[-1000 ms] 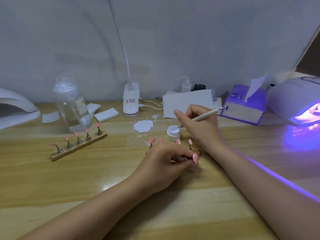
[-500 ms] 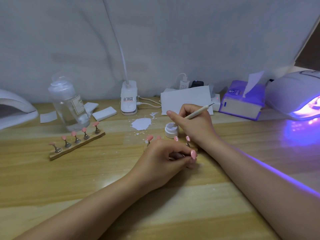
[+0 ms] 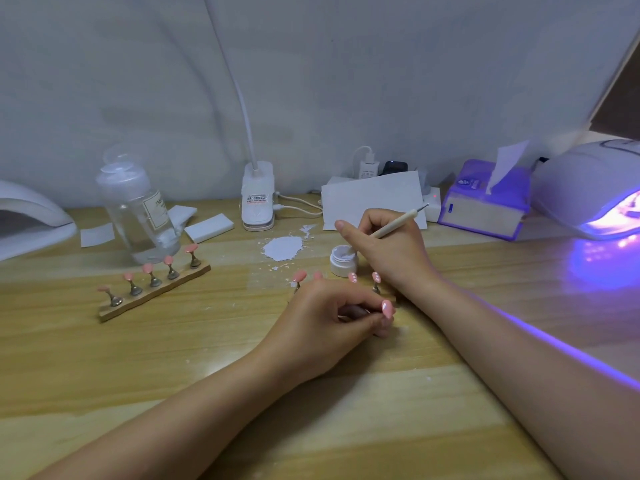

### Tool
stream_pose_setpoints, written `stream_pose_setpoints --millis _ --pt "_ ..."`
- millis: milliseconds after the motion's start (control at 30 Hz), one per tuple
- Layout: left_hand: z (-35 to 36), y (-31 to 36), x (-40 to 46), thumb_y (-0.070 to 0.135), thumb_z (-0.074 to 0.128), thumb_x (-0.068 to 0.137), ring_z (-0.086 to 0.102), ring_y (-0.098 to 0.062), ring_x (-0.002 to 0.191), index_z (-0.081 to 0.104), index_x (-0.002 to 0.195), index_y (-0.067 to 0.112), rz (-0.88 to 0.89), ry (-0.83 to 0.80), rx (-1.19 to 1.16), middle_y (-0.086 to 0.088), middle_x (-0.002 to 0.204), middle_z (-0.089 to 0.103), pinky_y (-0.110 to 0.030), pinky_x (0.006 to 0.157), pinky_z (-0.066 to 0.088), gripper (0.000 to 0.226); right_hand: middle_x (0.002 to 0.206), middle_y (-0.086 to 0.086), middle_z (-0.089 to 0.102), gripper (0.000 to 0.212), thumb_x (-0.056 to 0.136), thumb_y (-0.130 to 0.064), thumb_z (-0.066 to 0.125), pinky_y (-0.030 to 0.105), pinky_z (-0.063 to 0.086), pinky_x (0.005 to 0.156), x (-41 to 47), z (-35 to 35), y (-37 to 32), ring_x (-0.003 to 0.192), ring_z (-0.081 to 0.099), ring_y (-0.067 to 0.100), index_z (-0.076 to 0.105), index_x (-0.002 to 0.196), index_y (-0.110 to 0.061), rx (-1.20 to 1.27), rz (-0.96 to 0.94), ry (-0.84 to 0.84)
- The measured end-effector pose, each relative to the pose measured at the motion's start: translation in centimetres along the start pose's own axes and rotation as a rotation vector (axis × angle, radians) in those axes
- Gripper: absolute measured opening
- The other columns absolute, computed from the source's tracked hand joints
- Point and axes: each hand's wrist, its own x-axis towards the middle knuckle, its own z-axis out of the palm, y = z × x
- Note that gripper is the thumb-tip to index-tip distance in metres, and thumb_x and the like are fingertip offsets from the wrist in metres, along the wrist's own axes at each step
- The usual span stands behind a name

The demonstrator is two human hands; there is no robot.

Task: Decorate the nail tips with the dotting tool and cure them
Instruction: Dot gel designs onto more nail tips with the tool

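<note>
My right hand (image 3: 391, 247) grips a pale dotting tool (image 3: 398, 225), its lower tip down in a small open white gel pot (image 3: 341, 259). Just in front of the pot stand pink nail tips on metal pegs (image 3: 352, 277); two at the right carry white dots. My left hand (image 3: 329, 317) curls over their wooden holder, which it mostly hides, and pinches one peg with a pink tip (image 3: 388, 308). A second wooden holder (image 3: 156, 292) with several plain pink tips lies to the left.
A lit UV lamp (image 3: 588, 188) glows purple at the right, beside a tissue box (image 3: 485, 209). A clear bottle (image 3: 138, 209), white pads (image 3: 207, 230), a clip lamp base (image 3: 258, 202), white paper (image 3: 374, 199) and a white smear (image 3: 284, 247) sit behind. Another white lamp (image 3: 31, 220) is at far left.
My right hand has tilted the dotting tool and lowered its tip into the gel pot. My left hand stays on the holder.
</note>
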Motion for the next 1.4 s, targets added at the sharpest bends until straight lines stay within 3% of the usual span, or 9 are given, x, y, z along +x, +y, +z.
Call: stream_pose_setpoints --millis 133,267,433,733,1000,1267,1400 --pt "0.0 -0.1 0.0 0.008 0.064 0.083 0.063 0.011 0.072 0.065 0.074 0.024 -0.001 0.004 0.019 0.016 0.065 0.066 0.014 0.079 0.005 0.019 0.037 -0.013 0.043 0.044 0.078 -0.026 0.071 0.012 0.031 0.044 0.0 0.0 0.0 0.041 0.038 0.001 0.042 0.046 -0.017 0.009 0.006 -0.008" --pt "0.0 0.1 0.0 0.0 0.063 0.083 0.061 0.011 0.07 0.065 0.075 0.019 0.015 -0.008 -0.024 0.015 0.065 0.065 0.014 0.072 0.019 0.02 0.037 -0.012 0.042 0.045 0.078 -0.026 0.071 0.014 0.032 0.045 0.1 0.0 0.0 0.042 0.038 0.001 0.041 0.045 -0.017 0.012 0.017 -0.009" --pt "0.0 0.0 0.0 -0.002 0.061 0.083 0.06 0.012 0.068 0.064 0.075 0.018 0.026 -0.016 -0.033 0.016 0.064 0.063 0.014 0.07 0.021 0.022 0.036 -0.012 0.041 0.046 0.078 -0.024 0.071 0.013 0.032 0.045 0.1 0.0 0.0 0.041 0.038 0.001 0.04 0.044 -0.018 0.017 0.017 0.003" --pt "0.0 0.0 0.0 0.0 0.063 0.083 0.061 0.01 0.068 0.067 0.076 0.015 0.029 -0.006 -0.016 0.017 0.064 0.063 0.014 0.073 0.019 0.017 0.041 -0.007 0.041 0.047 0.08 -0.022 0.068 0.015 0.032 0.047 0.1 0.0 0.0 0.047 0.04 0.005 0.038 0.044 -0.017 -0.008 0.009 0.033" --pt "0.0 -0.2 0.0 0.006 0.064 0.083 0.062 0.011 0.071 0.068 0.074 0.017 0.026 0.015 0.049 0.02 0.062 0.063 0.012 0.083 0.007 0.014 0.044 -0.005 0.042 0.046 0.081 -0.025 0.067 0.018 0.032 0.047 0.0 0.0 -0.2 0.046 0.04 0.005 0.039 0.045 -0.017 -0.033 0.003 0.028" --pt "0.1 -0.3 0.0 0.001 0.065 0.082 0.061 0.013 0.067 0.07 0.075 0.011 0.049 0.032 0.01 0.023 0.061 0.061 0.014 0.074 0.019 0.013 0.044 -0.006 0.038 0.047 0.083 -0.025 0.067 0.012 0.03 0.045 -0.1 -0.1 -0.4 0.044 0.039 0.002 0.037 0.047 -0.016 -0.009 -0.02 0.087" --pt "0.0 -0.2 0.0 -0.001 0.064 0.081 0.062 0.009 0.067 0.07 0.075 0.01 0.049 0.04 -0.028 0.019 0.062 0.063 0.014 0.07 0.021 0.014 0.044 -0.007 0.037 0.045 0.086 -0.024 0.063 0.01 0.032 0.048 -0.2 -0.4 -1.0 0.046 0.051 -0.002 0.038 0.05 -0.015 0.078 -0.038 0.151"
